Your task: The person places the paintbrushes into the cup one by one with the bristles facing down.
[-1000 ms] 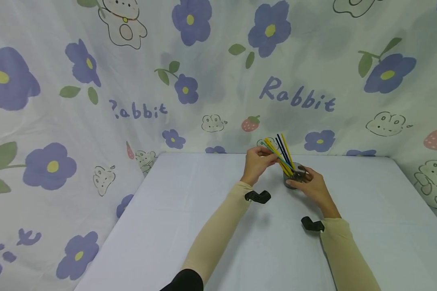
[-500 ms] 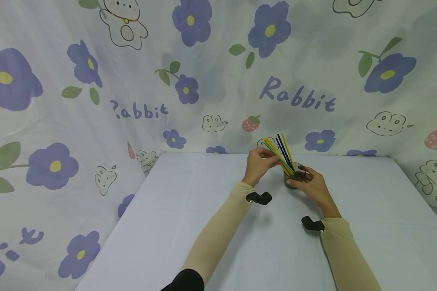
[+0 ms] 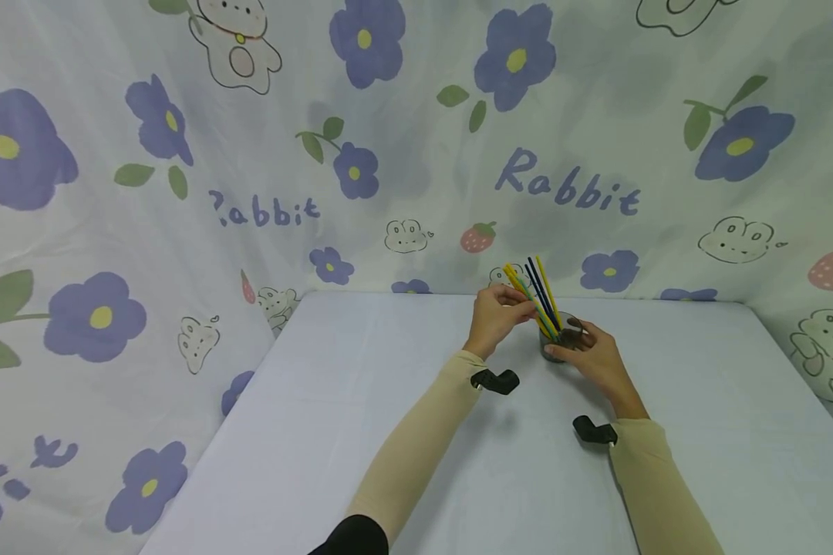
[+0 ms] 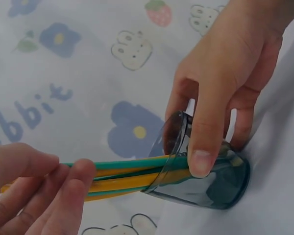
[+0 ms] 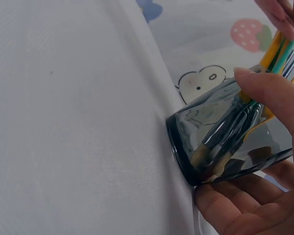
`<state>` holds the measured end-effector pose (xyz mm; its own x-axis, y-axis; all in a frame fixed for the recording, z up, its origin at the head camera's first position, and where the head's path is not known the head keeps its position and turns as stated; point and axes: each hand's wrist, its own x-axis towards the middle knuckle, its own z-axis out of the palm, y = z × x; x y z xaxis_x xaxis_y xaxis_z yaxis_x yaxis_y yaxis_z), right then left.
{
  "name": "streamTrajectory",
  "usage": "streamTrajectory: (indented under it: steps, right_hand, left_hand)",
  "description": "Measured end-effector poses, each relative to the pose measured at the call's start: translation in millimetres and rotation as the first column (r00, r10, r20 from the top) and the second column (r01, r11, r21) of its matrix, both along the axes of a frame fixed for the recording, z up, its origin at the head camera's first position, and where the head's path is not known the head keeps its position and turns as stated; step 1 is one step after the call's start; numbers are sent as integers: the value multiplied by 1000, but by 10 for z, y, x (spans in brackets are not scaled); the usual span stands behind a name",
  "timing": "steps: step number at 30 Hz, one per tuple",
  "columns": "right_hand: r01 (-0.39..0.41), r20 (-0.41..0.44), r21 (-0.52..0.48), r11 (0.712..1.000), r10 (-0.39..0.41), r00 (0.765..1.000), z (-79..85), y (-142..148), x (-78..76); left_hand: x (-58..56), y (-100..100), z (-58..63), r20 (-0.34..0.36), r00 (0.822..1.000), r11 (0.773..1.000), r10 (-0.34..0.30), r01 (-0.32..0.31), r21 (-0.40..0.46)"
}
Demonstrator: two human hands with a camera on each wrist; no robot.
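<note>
A clear grey glass (image 3: 550, 351) stands near the far side of the table, with several paintbrushes (image 5: 220, 129) in it, bristles down. Yellow and dark blue handles (image 3: 541, 284) fan out above its rim. My right hand (image 3: 600, 361) grips the glass, thumb on the near side and fingers around the other side. At the rim's left, my left hand (image 3: 493, 316) pinches a green-handled paintbrush (image 4: 122, 164) between thumb and fingers. Yellow handles (image 4: 122, 183) lie against those same fingers. The brush's lower end is inside the glass, among the others.
A white cloth covers the table (image 3: 361, 432). Behind its far edge hangs a curtain (image 3: 416, 154) printed with purple flowers and rabbits. Small black wrist mounts (image 3: 496, 381) sit on both sleeves.
My left hand has moved slightly right and down, and the green paintbrush stands steeper and lower in the glass beside the yellow ones. The right hand stays on the glass.
</note>
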<state>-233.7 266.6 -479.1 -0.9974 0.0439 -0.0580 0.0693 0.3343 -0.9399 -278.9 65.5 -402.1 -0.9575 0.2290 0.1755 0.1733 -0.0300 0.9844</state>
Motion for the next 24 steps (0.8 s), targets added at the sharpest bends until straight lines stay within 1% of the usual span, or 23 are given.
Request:
streamTrajectory:
  steps: [8, 15, 21, 24]
  right_hand:
    - [-4, 4, -1, 1000, 4, 1000, 6, -32, -3]
    - [-3, 14, -7, 1000, 3, 1000, 29, -56, -9]
    - [-18, 26, -3, 1000, 18, 999, 16, -58, -14]
    - [-38, 32, 24, 999, 37, 999, 12, -43, -1]
  left_hand:
    - [34, -78, 2, 5, 1000, 1000, 15, -15, 0]
    - [85, -237, -22, 1, 998, 998, 66, -66, 3]
    - [143, -424, -72, -48, 990, 991, 133, -134, -14]
    - [193, -525, -100, -74, 984, 985, 161, -165, -43]
